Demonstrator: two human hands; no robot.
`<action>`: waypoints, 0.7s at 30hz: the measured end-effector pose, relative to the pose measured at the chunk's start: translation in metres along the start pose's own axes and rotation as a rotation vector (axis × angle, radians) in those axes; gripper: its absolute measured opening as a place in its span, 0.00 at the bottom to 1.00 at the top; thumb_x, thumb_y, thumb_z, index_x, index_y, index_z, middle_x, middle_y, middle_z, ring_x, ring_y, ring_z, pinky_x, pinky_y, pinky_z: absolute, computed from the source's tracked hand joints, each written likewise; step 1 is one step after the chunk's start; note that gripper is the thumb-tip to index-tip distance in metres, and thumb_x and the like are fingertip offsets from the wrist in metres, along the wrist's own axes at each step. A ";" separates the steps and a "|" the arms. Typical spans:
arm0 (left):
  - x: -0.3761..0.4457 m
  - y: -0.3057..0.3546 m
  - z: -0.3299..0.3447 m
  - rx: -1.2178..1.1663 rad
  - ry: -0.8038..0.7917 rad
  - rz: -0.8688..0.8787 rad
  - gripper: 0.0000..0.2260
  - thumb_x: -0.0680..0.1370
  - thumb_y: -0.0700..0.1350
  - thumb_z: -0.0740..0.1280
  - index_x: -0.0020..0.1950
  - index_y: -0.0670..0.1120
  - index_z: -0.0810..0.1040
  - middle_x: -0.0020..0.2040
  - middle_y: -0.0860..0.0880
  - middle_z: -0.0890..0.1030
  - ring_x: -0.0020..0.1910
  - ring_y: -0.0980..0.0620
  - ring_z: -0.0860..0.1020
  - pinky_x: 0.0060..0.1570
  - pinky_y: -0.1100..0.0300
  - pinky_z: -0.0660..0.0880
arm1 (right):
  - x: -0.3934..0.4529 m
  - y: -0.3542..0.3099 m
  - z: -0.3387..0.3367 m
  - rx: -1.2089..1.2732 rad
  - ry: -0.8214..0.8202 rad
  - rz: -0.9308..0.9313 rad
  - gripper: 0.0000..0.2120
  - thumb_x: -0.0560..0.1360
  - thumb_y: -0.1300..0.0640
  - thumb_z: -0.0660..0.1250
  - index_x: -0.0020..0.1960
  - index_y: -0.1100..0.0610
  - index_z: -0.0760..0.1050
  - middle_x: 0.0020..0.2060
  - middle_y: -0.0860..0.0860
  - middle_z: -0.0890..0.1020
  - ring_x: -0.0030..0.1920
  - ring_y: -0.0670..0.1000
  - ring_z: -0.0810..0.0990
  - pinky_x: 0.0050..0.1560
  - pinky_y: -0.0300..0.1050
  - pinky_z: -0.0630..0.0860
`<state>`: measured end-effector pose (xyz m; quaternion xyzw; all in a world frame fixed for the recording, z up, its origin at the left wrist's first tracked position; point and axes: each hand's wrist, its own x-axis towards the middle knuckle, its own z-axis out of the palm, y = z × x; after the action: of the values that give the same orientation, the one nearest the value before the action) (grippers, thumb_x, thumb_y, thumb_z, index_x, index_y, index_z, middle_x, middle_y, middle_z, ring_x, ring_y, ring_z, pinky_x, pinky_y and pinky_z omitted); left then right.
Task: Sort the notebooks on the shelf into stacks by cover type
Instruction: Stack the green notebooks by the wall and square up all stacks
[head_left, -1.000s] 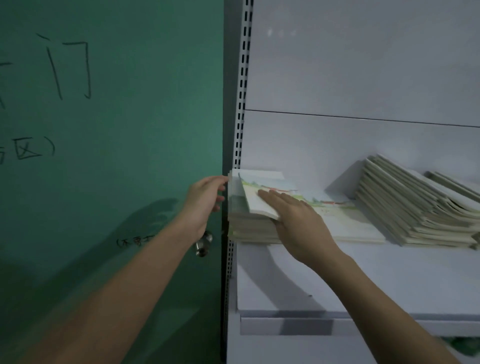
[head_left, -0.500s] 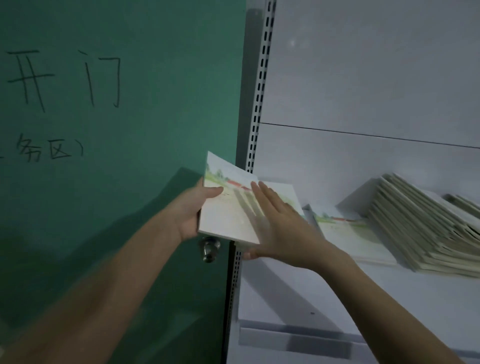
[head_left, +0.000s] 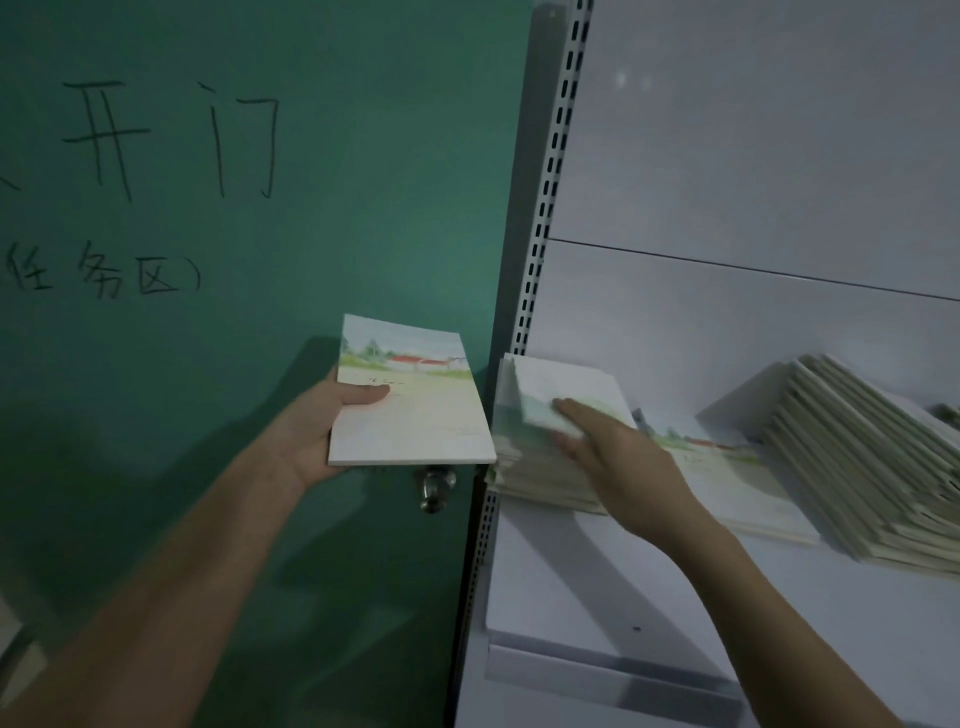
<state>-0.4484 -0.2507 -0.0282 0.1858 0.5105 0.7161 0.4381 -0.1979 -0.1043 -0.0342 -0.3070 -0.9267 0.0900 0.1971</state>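
Left hand gripped a notebook by its left edge, thumb on the cover, fingers underneath; it sat at 3 o'clock from the palm, off the shelf, in front of the green door. Right hand lay fingers extended on the left stack, fingertips on the top cover, blurred; closed grip couldn't be confirmed. Slumped pile at 3 o'clock from it.

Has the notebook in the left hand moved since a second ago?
Yes. The notebook left the stack on the shelf and now sits in the left hand, left of the slotted upright, before the green door.
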 end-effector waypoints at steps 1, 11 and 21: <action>-0.001 -0.001 0.002 -0.005 -0.007 -0.005 0.19 0.78 0.32 0.63 0.67 0.46 0.73 0.56 0.43 0.83 0.42 0.47 0.84 0.31 0.54 0.81 | -0.001 -0.002 -0.003 0.137 0.079 0.050 0.22 0.81 0.41 0.51 0.73 0.43 0.64 0.63 0.47 0.78 0.57 0.50 0.78 0.52 0.45 0.70; 0.006 -0.022 0.044 0.020 -0.193 -0.154 0.32 0.68 0.65 0.70 0.64 0.45 0.79 0.58 0.39 0.83 0.55 0.40 0.82 0.49 0.46 0.80 | -0.007 -0.064 0.022 0.000 0.255 -0.221 0.21 0.81 0.44 0.51 0.71 0.45 0.69 0.65 0.47 0.78 0.55 0.50 0.81 0.47 0.47 0.81; 0.012 -0.021 0.028 -0.001 -0.104 -0.110 0.21 0.77 0.36 0.66 0.69 0.46 0.71 0.58 0.41 0.82 0.49 0.42 0.82 0.34 0.52 0.81 | 0.014 -0.021 0.000 0.235 0.175 0.020 0.26 0.79 0.34 0.48 0.72 0.42 0.67 0.69 0.41 0.72 0.68 0.44 0.70 0.68 0.49 0.68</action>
<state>-0.4261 -0.2229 -0.0374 0.1942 0.4961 0.6807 0.5028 -0.2199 -0.1123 -0.0240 -0.2978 -0.8859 0.1727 0.3108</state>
